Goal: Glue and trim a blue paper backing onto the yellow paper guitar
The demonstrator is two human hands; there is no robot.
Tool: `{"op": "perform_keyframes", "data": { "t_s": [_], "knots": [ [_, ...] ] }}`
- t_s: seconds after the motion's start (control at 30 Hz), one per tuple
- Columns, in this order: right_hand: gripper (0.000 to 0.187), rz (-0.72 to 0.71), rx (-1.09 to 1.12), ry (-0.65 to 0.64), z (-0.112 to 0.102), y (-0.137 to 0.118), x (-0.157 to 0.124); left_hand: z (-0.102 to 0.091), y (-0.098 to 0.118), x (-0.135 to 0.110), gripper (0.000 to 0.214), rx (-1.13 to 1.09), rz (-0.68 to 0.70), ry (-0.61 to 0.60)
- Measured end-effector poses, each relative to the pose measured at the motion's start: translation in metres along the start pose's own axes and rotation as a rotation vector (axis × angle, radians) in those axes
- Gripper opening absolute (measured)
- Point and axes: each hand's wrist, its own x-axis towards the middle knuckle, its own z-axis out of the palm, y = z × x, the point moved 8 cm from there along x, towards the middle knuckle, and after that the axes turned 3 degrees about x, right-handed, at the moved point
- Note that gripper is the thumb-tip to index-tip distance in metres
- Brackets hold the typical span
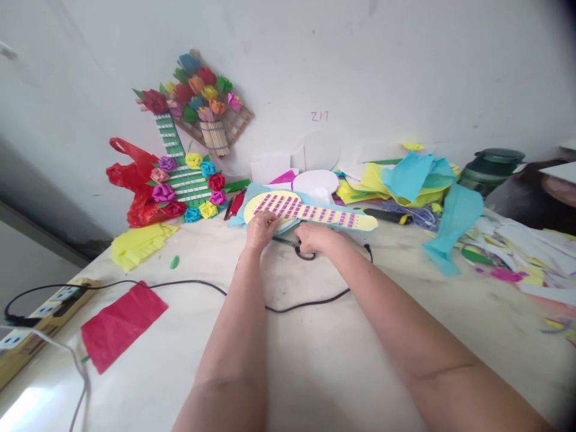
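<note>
Your left hand [262, 230] is at the near edge of the yellow guitar-shaped cutout [310, 210], its fingers bent and touching the rounded end; you cannot tell from here whether they grip it. The cutout lies toward the back of the counter [315, 360], its narrow neck pointing right, purple strips across its face and blue paper [237, 221] under it. Your right hand [314, 238] is just below the cutout, fingers curled at the dark handle of what looks like a pair of scissors [306, 255]; whether they are closed around it is hidden. A black cable [288, 309] curves across the counter and passes under your forearms. To your left lie a red sheet [123, 327] and some yellow paper [139, 246], with a green guitar [189, 183] trimmed with paper flowers standing behind them. Just beyond the neck's tip is a black and yellow tool [389, 216], and blue paper pieces [416, 174] are heaped farther right.
</note>
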Motion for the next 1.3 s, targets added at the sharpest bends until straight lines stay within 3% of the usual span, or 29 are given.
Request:
{"op": "perform_keyframes", "data": {
  "t_s": [0.23, 0.3, 0.5, 0.73, 0.93, 1.17, 1.3],
  "knots": [
    [0.022, -0.168, -0.246, -0.045, 0.005, -0.020, -0.013, -0.007, -0.010, 0.001, 0.016, -0.031, -0.054, 0.016],
    [0.022, -0.175, -0.210, -0.037, 0.004, -0.016, -0.011, -0.010, -0.013, 0.001, 0.016, -0.047, -0.063, 0.020],
    [0.018, -0.013, 0.015, -0.022, -0.008, 0.009, -0.001, -0.018, -0.023, 0.003, 0.018, -0.066, -0.091, 0.043],
    [0.022, -0.154, -0.194, -0.060, -0.021, -0.006, -0.011, -0.023, -0.027, 0.004, 0.020, -0.136, -0.102, 0.054],
    [0.018, -0.167, -0.072, 0.003, -0.035, -0.007, -0.015, -0.022, -0.031, 0.003, 0.021, -0.177, -0.145, 0.057],
    [0.028, -0.322, -0.346, -0.026, -0.035, -0.026, -0.023, -0.020, -0.037, 0.003, 0.019, -0.214, -0.148, 0.072],
    [0.032, -0.331, -0.427, -0.035, -0.035, -0.029, -0.024, -0.018, -0.040, 0.003, 0.020, -0.250, -0.150, 0.073]
  ]
}}
